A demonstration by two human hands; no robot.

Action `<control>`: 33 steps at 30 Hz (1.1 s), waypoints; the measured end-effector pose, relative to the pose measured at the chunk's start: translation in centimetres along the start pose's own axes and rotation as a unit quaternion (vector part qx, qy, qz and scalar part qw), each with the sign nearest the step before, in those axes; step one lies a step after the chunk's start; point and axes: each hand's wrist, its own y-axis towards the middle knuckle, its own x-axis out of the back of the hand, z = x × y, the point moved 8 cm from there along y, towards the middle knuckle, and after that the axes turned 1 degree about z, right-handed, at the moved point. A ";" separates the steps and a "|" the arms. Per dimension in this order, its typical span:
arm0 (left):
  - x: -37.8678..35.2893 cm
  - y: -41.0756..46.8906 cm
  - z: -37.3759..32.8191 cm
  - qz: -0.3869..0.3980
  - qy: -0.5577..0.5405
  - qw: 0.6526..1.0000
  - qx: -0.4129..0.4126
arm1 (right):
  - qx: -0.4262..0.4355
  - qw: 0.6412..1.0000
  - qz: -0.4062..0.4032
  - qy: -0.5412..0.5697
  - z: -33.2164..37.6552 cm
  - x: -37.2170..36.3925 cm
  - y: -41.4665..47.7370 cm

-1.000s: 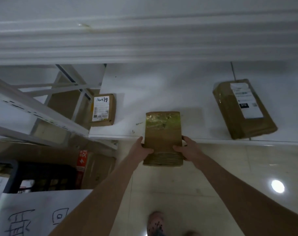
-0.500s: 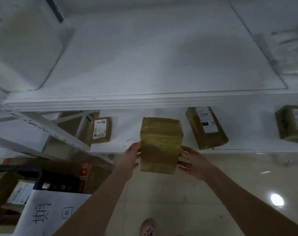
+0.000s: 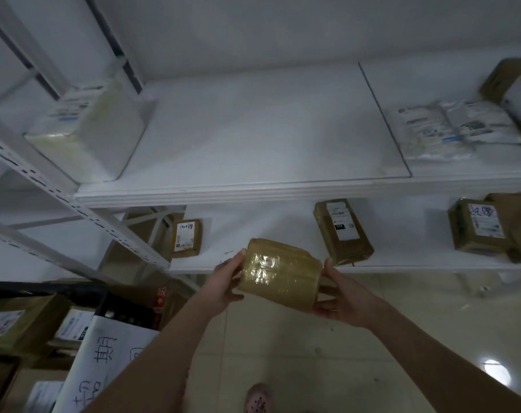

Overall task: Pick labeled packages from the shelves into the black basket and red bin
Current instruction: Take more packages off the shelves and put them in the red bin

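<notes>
- A brown tape-wrapped cardboard package (image 3: 278,275) is held in the air between both hands, in front of the edge of the lower white metal shelf (image 3: 253,259) and clear of it. It is tilted, with its glossy taped face towards the camera.
- The left hand (image 3: 223,281) grips the package's left end, thumb along the near edge; the fingers go behind it and are hidden.
- The right hand (image 3: 345,296) grips the right end, thumb raised at the upper corner and fingers curled under the bottom edge.
- On the lower shelf behind lie a small brown box with a handwritten white label (image 3: 186,238) to the left, a long brown parcel with a printed white label (image 3: 342,231) just right of the held package, and a brown box with a scribbled label (image 3: 478,229) further right.
- The upper white shelf (image 3: 253,129) carries a bulky white bag (image 3: 86,126) at its left end and flat white plastic mailers (image 3: 450,129) at the right, well apart.
- At lower left stands the black basket (image 3: 122,308), with labelled brown boxes (image 3: 18,323) inside and a white paper sheet with handwritten characters (image 3: 104,362) hanging over its near side.
- A pink perforated shoe (image 3: 257,397) shows on the pale tiled floor (image 3: 313,353) — directly below the arms.
</notes>
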 end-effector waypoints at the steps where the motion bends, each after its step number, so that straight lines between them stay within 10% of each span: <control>1: -0.4 -0.4 -0.6 0.012 -0.013 1.000 -0.019 | -0.003 1.000 0.007 -0.002 0.0 -0.2 -0.5; 12: -2.4 -4.8 -4.2 0.081 0.020 0.993 -0.080 | 0.017 0.995 0.070 0.063 0.3 -2.6 -2.9; 33: 1.5 -7.9 1.5 -0.124 0.111 0.981 -0.099 | 0.076 0.978 -0.079 -0.179 -0.8 -6.6 -2.2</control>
